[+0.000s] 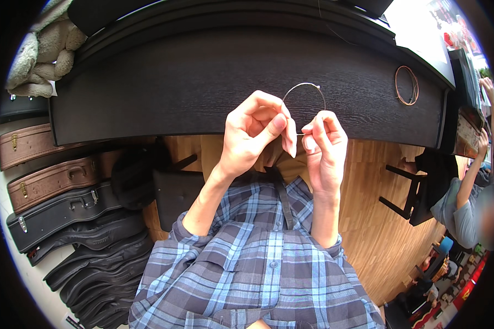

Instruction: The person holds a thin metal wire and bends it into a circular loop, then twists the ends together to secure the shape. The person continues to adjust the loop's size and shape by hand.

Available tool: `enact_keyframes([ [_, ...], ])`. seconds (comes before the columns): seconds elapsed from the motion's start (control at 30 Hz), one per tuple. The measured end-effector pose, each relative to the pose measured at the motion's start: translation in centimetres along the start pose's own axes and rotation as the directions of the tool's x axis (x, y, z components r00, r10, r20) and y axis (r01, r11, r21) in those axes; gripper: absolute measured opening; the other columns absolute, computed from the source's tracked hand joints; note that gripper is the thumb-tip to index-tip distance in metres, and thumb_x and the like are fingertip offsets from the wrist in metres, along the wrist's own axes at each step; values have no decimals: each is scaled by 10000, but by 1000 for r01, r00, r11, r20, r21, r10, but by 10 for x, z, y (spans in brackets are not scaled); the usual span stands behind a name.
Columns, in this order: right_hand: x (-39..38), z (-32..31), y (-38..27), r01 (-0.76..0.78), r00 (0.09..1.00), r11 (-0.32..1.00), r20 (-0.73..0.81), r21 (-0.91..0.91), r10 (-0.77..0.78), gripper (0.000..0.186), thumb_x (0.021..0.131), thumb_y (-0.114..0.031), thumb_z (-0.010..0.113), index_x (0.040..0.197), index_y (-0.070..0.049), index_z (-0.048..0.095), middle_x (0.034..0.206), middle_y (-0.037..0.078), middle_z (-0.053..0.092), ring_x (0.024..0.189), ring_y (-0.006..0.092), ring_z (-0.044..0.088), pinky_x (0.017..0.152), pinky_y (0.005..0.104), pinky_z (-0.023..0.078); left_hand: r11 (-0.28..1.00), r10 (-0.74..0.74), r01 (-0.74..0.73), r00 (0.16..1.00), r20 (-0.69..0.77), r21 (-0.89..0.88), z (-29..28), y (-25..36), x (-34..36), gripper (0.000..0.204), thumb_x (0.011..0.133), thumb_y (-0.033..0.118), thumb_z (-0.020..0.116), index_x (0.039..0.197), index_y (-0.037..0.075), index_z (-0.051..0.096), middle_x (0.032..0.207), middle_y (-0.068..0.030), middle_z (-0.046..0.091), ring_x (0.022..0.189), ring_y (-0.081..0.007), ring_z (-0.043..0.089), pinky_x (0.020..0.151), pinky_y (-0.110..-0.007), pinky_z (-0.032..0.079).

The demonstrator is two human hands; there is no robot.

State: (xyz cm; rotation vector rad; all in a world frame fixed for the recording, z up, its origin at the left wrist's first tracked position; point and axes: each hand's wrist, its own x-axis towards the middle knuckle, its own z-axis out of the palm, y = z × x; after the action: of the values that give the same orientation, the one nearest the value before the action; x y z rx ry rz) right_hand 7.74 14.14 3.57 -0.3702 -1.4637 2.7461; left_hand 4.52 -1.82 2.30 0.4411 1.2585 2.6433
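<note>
Over the near edge of the black wood-grained top (pixel 164 82), a thin metal guitar string (pixel 303 84) is bent into a small loop between my hands. A small bead-like end shows at the loop's upper right. My left hand (pixel 256 127) has the loop's left side between thumb and curled fingers. With thumb and fingertips, my right hand (pixel 325 148) pinches its right side. A short stretch of the string runs between the two hands; its parts behind the fingers are hidden. A copper-coloured coiled string (pixel 416 83) lies farther right on the black top.
At the left stand brown instrument cases (pixel 49 183) and several black ones (pixel 66 211), below a plush toy (pixel 52 49). Close behind my left arm is a black seat (pixel 175 194). To the right are a black stool (pixel 409 192) and another person in a grey shirt (pixel 461 208).
</note>
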Motion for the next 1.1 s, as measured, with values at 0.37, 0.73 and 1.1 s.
enact_keyframes([
  [0.37,-2,5,3,50,998,999,-35,16,-50,119,979,-87,690,997,-20,594,871,54,625,600,79,584,551,227,498,1000,24,-23,999,43,-19,8,-3,-8,98,996,-2,620,1084,-24,583,858,-119,687,722,-171,701,642,-275,574],
  [0.73,-2,-3,3,161,987,965,20,-207,-161,135,986,-119,692,1008,-36,587,882,61,654,647,96,625,605,231,511,1000,-11,10,1000,-19,-13,17,-4,-12,90,987,-4,636,1065,-16,592,874,-106,692,750,-154,685,681,-277,570],
  [1.1,-1,-6,2,91,986,993,149,-72,-80,309,1052,-300,580,1162,-12,601,972,91,652,700,140,650,666,252,538,971,-96,79,993,-67,-226,7,-4,-5,84,1045,65,567,1084,-11,560,866,-139,700,718,-164,674,689,-281,560],
])
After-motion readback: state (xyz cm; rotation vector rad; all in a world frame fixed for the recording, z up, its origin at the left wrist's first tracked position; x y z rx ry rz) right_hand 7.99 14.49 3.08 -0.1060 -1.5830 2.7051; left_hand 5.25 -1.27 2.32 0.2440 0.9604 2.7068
